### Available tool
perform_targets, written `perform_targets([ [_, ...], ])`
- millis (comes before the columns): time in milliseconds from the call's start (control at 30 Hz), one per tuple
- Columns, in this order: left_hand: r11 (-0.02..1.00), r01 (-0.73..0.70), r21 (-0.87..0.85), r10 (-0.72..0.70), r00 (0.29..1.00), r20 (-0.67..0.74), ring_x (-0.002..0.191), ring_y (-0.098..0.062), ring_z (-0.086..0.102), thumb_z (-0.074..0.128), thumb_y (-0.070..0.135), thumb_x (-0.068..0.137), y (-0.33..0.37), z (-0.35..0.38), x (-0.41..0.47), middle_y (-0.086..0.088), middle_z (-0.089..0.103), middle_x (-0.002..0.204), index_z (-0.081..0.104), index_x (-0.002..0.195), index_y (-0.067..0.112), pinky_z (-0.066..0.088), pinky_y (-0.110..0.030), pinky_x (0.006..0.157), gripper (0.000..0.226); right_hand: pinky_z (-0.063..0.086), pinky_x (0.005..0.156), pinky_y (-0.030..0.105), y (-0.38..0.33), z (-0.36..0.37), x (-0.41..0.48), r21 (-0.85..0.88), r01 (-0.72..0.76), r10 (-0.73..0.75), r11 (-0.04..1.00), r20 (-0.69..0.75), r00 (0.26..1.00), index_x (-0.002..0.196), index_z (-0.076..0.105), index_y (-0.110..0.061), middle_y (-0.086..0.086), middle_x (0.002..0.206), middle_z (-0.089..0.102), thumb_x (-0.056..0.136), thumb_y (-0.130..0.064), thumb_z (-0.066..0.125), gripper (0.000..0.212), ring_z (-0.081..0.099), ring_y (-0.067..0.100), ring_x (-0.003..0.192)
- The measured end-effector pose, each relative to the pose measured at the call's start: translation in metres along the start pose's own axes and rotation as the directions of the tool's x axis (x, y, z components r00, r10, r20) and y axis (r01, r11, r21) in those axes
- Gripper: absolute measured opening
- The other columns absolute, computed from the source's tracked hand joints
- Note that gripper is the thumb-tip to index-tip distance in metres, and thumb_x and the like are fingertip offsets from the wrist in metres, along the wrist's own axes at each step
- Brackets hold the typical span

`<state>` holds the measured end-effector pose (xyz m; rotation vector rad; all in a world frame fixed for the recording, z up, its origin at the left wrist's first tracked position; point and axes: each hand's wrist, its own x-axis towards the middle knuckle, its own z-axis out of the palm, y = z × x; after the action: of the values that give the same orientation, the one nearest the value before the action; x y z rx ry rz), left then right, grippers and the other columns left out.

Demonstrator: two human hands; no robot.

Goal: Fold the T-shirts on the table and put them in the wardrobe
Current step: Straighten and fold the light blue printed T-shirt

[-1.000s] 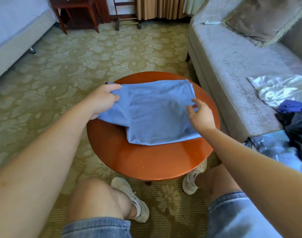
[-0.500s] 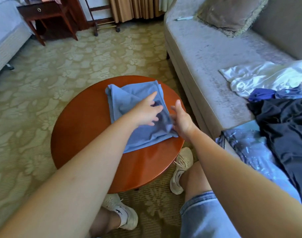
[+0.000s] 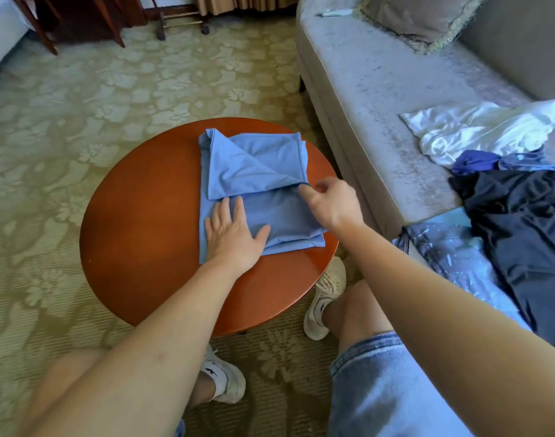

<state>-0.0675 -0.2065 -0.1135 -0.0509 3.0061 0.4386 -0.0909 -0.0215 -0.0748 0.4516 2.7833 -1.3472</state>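
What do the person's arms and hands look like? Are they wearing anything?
The left arm and right arm are bare up to the picture's edge, no sleeves showing. The left hand and right hand are bare too: no gloves, rings, watch or bracelet.

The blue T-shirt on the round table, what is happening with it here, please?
A person is folding the blue T-shirt on the round wooden table. The left hand lies flat on the near part of the shirt and presses it down. The right hand appears to pinch the edge of the folded flap on the shirt's right side. The shirt is partly folded and not yet put away. A white garment and a dark garment lie unfolded on the sofa.
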Motion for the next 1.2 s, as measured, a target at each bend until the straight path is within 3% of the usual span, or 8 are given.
perform_targets([
  [67,0.999,-0.008,-0.037,0.007,1.000,-0.014,0.150,-0.026,0.000,0.046,0.063,0.091,-0.006,-0.003,0.003,-0.010,0.001,0.163,0.001,0.156,0.015,0.002,-0.044,0.122,0.092,0.048,0.078,0.034,-0.014,0.003,-0.010,-0.189,0.186,-0.214,0.964,-0.142,0.966,0.107,0.065,-0.015,0.001,0.101,0.064,0.089,-0.039,0.057,0.031,0.058,0.022,0.093],
  [167,0.997,-0.018,-0.078,0.018,1.000,-0.002,0.150,-0.025,0.001,0.053,0.066,0.086,-0.018,-0.010,0.009,-0.010,0.002,0.163,-0.001,0.156,0.014,0.004,-0.043,0.122,0.103,0.050,0.081,0.034,-0.038,0.019,-0.020,-0.226,0.425,-0.399,0.876,0.153,0.904,0.106,0.070,-0.016,0.002,0.100,0.071,0.091,-0.029,0.055,0.026,0.062,0.025,0.097],
  [400,0.979,0.003,-0.206,0.015,0.996,0.087,0.151,-0.020,-0.007,0.070,0.064,0.075,-0.057,-0.030,0.019,-0.008,-0.008,0.163,-0.010,0.154,0.011,0.001,-0.034,0.122,0.125,0.043,0.093,0.042,-0.048,0.056,-0.020,-0.223,0.534,-0.378,0.815,0.495,0.783,0.104,0.063,-0.010,0.003,0.103,0.062,0.101,-0.035,0.043,0.033,0.053,0.020,0.095],
  [500,0.974,-0.014,-0.225,0.036,0.995,0.093,0.151,-0.019,-0.005,0.073,0.063,0.072,-0.066,-0.034,0.021,-0.006,-0.006,0.164,-0.010,0.154,0.012,0.003,-0.033,0.122,0.127,0.025,0.115,0.041,-0.053,0.070,-0.009,-0.357,0.576,-0.323,0.735,0.562,0.761,0.140,0.045,-0.013,0.011,0.148,0.036,0.104,-0.039,0.035,0.045,0.032,0.025,0.137],
  [733,0.972,-0.079,-0.223,0.103,0.990,0.101,0.150,-0.016,-0.008,0.072,0.061,0.074,-0.081,-0.039,0.024,-0.003,-0.009,0.164,-0.012,0.154,0.014,0.000,-0.032,0.121,0.125,0.007,0.119,0.044,-0.058,0.061,0.034,-0.647,0.005,-0.011,0.762,-0.005,1.000,0.152,0.005,0.004,0.027,0.158,-0.008,0.099,-0.030,0.043,0.074,-0.005,0.040,0.148],
  [800,0.970,-0.091,-0.224,0.117,0.987,0.107,0.150,-0.015,-0.008,0.072,0.061,0.074,-0.084,-0.041,0.026,-0.002,-0.009,0.164,-0.012,0.154,0.015,0.001,-0.033,0.121,0.125,0.001,0.120,0.047,-0.055,0.056,0.033,-0.704,0.070,-0.123,0.707,-0.026,0.992,0.153,0.001,0.000,0.021,0.160,-0.014,0.100,-0.026,0.038,0.070,-0.012,0.036,0.148],
  [933,0.972,-0.113,-0.208,0.141,0.982,0.125,0.150,-0.015,-0.008,0.072,0.060,0.075,-0.087,-0.043,0.029,-0.002,-0.008,0.164,-0.011,0.155,0.015,0.000,-0.032,0.121,0.123,0.004,0.118,0.054,-0.055,0.066,0.026,-0.631,0.574,-0.394,0.523,0.418,0.819,0.150,0.028,-0.012,0.009,0.162,0.010,0.103,-0.032,0.035,0.052,0.004,0.028,0.150],
  [1200,0.999,0.015,-0.033,-0.014,1.000,0.024,0.150,-0.025,-0.003,0.073,0.059,0.074,-0.127,-0.069,0.052,-0.004,0.003,0.164,-0.005,0.156,0.018,0.002,-0.051,0.119,0.120,0.031,0.099,0.043,-0.052,0.065,0.013,-0.751,0.405,-0.335,0.522,0.257,0.907,0.093,0.065,-0.016,0.006,0.100,0.065,0.098,-0.039,0.039,0.035,0.058,0.028,0.101],
])
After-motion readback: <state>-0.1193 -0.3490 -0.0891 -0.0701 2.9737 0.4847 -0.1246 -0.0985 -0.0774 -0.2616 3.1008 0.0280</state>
